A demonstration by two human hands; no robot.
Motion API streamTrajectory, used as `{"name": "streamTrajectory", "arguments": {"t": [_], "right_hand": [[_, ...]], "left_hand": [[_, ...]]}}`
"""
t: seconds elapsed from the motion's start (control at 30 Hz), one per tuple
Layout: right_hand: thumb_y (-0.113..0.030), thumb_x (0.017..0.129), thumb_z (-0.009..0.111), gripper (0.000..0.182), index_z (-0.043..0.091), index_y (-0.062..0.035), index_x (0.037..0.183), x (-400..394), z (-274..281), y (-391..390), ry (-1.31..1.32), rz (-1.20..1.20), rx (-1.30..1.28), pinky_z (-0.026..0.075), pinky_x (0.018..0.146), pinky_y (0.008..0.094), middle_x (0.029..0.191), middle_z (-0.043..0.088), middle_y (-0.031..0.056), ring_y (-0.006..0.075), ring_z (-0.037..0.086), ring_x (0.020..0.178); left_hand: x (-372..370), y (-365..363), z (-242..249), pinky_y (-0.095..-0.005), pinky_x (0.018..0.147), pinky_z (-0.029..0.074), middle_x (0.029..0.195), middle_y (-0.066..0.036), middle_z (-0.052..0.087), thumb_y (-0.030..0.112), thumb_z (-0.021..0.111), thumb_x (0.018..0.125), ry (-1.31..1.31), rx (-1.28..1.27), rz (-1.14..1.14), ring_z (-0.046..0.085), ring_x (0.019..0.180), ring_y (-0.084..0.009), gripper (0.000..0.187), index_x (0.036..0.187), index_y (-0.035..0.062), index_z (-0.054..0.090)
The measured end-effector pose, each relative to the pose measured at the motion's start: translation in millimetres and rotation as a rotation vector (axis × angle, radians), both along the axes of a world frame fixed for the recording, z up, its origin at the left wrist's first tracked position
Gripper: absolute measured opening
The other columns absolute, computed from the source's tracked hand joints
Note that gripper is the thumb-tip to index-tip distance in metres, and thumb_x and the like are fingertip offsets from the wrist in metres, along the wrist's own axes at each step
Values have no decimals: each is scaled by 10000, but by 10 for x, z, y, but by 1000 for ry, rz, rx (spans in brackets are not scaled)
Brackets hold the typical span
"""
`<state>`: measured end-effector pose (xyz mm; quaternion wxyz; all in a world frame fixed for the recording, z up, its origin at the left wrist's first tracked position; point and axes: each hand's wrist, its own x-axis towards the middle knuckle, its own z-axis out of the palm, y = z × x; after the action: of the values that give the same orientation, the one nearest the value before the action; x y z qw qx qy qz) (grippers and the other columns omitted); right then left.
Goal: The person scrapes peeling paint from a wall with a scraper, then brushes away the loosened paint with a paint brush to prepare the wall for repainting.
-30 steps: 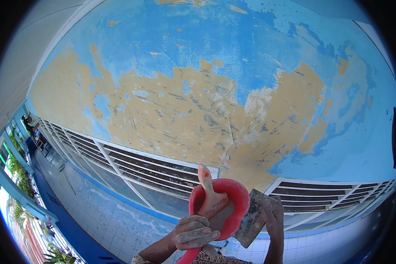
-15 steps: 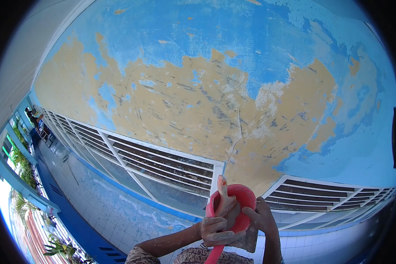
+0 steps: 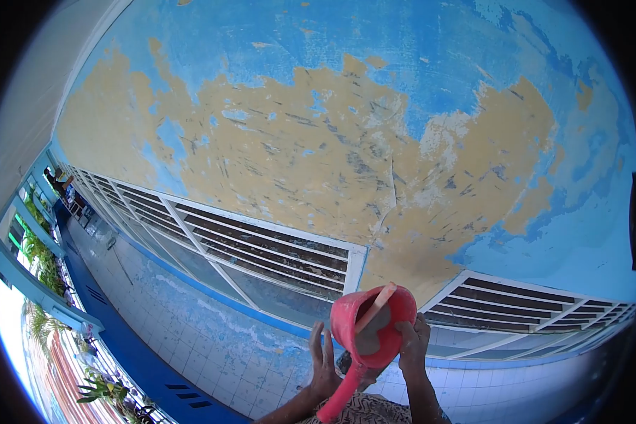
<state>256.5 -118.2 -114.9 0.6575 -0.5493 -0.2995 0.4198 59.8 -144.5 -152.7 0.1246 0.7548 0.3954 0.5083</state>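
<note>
My right hand [image 3: 412, 344] grips the rim of a red plastic dipper [image 3: 343, 321], with the thumb over the edge. Wet grey paste [image 3: 374, 333] lies inside it. A tool's pale wooden handle [image 3: 376, 308] leans in the paste and sticks out past the rim; its lower end is hidden. The dipper's long handle [image 3: 344, 396] points down toward my body. To the left of the dipper, my left hand [image 3: 323, 367] is open with its fingers raised, holding nothing that I can see. Part of a dark object shows behind the dipper, too covered to name.
Ahead stands a blue wall [image 3: 360, 32] with a large bare tan patch [image 3: 275, 155]. Below are slatted windows [image 3: 261, 244] in white frames. A tiled walkway [image 3: 191, 325] runs left, past plants [image 3: 102, 389] and a person [image 3: 58, 182] far off.
My left hand has let go of the dipper and moved to its left, fingers opening. The wooden handle has tipped to the right. My right hand stays at the rim.
</note>
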Motion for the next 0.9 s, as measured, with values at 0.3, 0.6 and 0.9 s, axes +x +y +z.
{"name": "streamTrajectory", "arguments": {"t": [0.3, 0.6, 0.9], "right_hand": [[-218, 896, 655, 214, 682, -13, 839, -317, -240, -90, -430, 7, 178, 417, 775, 363, 880, 553, 76, 204, 510, 904], [-126, 719, 752, 153, 613, -89, 771, -254, -465, -233, -965, 126, 188, 424, 717, 398, 833, 639, 98, 288, 567, 832], [-153, 710, 773, 152, 643, -109, 777, 468, -499, -527, -1098, 252, 128, 430, 606, 478, 705, 643, 117, 371, 650, 704]], "left_hand": [[97, -301, -130, -448, 1050, 431, 1250, -196, 678, 320, 803, 861, 17, -606, -221, 577, 1249, -292, 651, 1375, 14, 546], [41, -313, -392, -599, 748, 521, 1089, -286, 670, 137, 654, 909, 263, -607, 32, 652, 943, -522, 419, 1292, 8, 548], [-263, -230, -526, -607, 1080, 390, 1457, -249, 489, 106, 594, 892, 580, -432, -55, 456, 1329, -522, 583, 1461, 111, 466]]}}
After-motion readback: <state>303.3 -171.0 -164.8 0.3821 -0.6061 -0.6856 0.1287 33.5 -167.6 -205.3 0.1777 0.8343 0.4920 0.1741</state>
